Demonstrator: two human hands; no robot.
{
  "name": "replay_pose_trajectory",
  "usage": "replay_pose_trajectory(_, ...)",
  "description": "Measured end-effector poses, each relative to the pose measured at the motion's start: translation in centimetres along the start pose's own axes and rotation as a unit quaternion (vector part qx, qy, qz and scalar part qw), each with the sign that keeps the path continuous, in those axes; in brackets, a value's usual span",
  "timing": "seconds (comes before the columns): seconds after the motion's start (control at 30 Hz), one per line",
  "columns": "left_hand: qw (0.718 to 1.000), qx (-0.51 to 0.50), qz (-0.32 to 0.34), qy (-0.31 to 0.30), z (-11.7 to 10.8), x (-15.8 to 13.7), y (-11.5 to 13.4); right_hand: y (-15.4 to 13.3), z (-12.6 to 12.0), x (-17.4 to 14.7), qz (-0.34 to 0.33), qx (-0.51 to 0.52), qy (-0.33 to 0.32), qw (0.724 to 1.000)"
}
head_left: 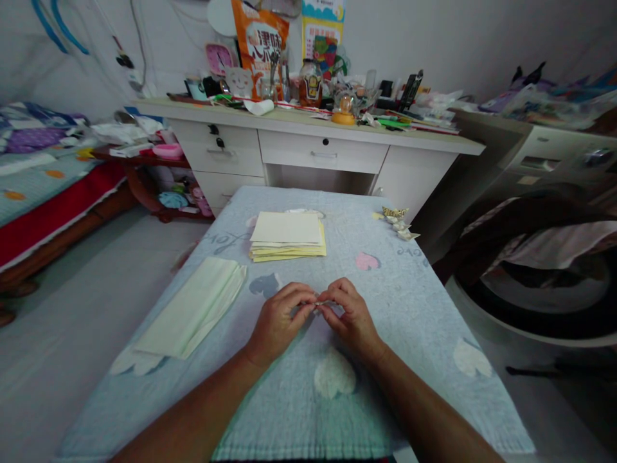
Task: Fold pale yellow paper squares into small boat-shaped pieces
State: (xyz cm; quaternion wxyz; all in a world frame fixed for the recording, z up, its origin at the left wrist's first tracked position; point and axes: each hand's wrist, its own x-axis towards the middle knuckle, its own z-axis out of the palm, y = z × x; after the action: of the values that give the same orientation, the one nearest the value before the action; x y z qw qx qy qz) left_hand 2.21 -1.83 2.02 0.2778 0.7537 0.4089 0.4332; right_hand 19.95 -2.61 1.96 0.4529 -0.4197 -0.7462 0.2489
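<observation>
My left hand (285, 315) and my right hand (351, 315) meet over the middle of the cloth-covered table (409, 386). Both pinch a small folded piece of paper (317, 303) between thumbs and forefingers; most of it is hidden by the fingers. Beyond my hands lies a stack of cream and yellow paper sheets (288, 228). To the left rests a pale green folded paper bundle (193, 308), set at a slant. A few small folded paper pieces (401, 225) sit together near the table's far right corner, one of them patterned in yellow and black.
A white desk (318, 141) crowded with jars, a pink clock (219, 59) and an orange bag (260, 48) stands beyond the table. On the right is a washing machine (544, 161) with its round door open. A bed (53, 193) is at the left.
</observation>
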Motion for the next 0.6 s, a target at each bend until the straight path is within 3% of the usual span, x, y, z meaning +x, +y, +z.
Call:
replay_pose_trajectory(0.33, 0.995, -0.085, -0.055, 0.018, 0.07, 0.04, -0.21, -0.47, -0.45, 0.18, 0.008, 0.027, 0.003, 1.0)
replay_pose_trajectory(0.6, 0.951, -0.252, -0.166, 0.062, 0.4, 0.25, -0.51, -0.06, -0.6, 0.0, 0.04, 0.085, 0.036, 0.995)
